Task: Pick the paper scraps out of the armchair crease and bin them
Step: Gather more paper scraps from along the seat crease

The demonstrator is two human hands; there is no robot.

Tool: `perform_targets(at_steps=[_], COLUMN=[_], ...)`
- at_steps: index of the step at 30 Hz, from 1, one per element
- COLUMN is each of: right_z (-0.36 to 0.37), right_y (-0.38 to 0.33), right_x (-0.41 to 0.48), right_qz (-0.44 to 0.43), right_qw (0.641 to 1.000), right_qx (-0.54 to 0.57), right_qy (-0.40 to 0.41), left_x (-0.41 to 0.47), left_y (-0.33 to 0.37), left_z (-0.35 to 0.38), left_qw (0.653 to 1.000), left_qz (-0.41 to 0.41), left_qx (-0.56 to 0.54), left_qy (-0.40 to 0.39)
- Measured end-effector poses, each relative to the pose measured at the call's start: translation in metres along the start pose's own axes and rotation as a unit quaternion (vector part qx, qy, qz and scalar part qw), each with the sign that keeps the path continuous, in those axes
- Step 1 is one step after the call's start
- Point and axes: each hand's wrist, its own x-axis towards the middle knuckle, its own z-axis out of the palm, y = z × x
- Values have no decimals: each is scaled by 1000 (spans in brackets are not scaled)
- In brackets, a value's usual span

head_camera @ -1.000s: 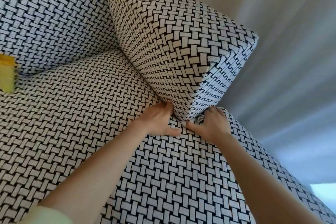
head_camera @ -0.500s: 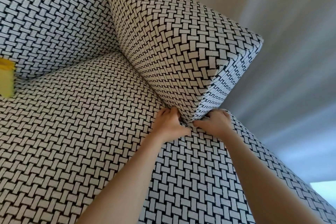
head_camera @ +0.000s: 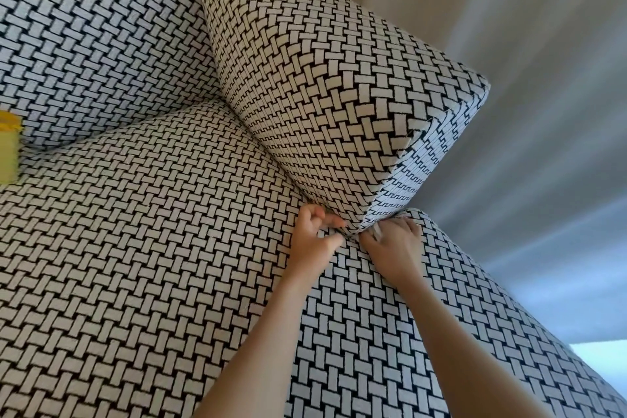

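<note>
Paper scraps are hard to make out from where I stand: the one likely candidate is a pale sliver (head_camera: 376,230) right at the fingertips of the right hand (head_camera: 393,248), at the front end of the crease (head_camera: 281,176) where the seat cushion (head_camera: 135,248) meets the armrest (head_camera: 339,78). I cannot tell whether that sliver is paper or whether the right hand actually pinches it; its fingers are dug in under the armrest's front corner, knuckles up. The left hand (head_camera: 315,241) sits just beside it on the other side of that corner, almost touching, with its fingers curled in and the thumb stretched toward the crease, and nothing shows between them. Both hands rest on the woven black-and-white seat, and the armrest rises directly above them. The backrest (head_camera: 84,44) lies beyond and to the left of the left hand. Far off to the left of the left hand, at the edge of sight, a yellow object (head_camera: 8,146) sits on the seat against the backrest. Pale grey curtain (head_camera: 526,61) hangs beyond the right hand
</note>
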Motion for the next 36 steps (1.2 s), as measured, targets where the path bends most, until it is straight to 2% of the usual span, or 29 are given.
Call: perform_targets(at_steps=[7, 10, 12, 14, 16, 19, 21, 24, 26, 27, 28, 29, 31, 36], right_z=[11, 10, 13, 15, 13, 5, -2, -17, -30, -36, -39, -41, -38, -22], right_y=[-24, -52, -78, -97, -101, -84, -73, -58, -41, -29, -17, -4, 12, 16], right_x=[-27, -50, -65, -75, -77, -70, -61, -50, -46, -41, -34, -26, -8, 24], right_qz=[27, 72, 85, 52, 6, -28, -64, -105, -96, -85, -73, -66, -59, -48], right_qw=[976, 931, 910, 931, 966, 996, 991, 970, 970, 982, 993, 994, 977, 968], right_qx=[201, 354, 406, 360, 258, 73, -2, 104, 161, 130, 52, -36, -138, -168], right_qy=[74, 46, 24, 29, 24, -51, -119, -193, -153, -110, -82, -85, -149, -178], left_x=[-7, -19, -29, -35, -39, -44, -41, -33, -26, -23, -21, -20, -18, -16], left_y=[1, -1, -2, -1, 0, 3, 5, 10, 13, 13, 12, 11, 9, 4], left_z=[-9, -10, -9, -9, -10, -8, -3, 2, -1, -3, -6, -7, -8, -10], left_qw=[988, 968, 951, 956, 965, 962, 966, 950, 934, 930, 931, 933, 937, 935], left_qz=[-21, -51, -75, -72, -85, -149, -170, -175, -159, -147, -137, -129, -124, -128], left_qx=[-151, -246, -299, -283, -246, -227, -197, -250, -302, -317, -320, -318, -310, -322], left_qy=[32, 19, 15, 31, 20, -34, 10, 73, 101, 111, 113, 110, 102, 81])
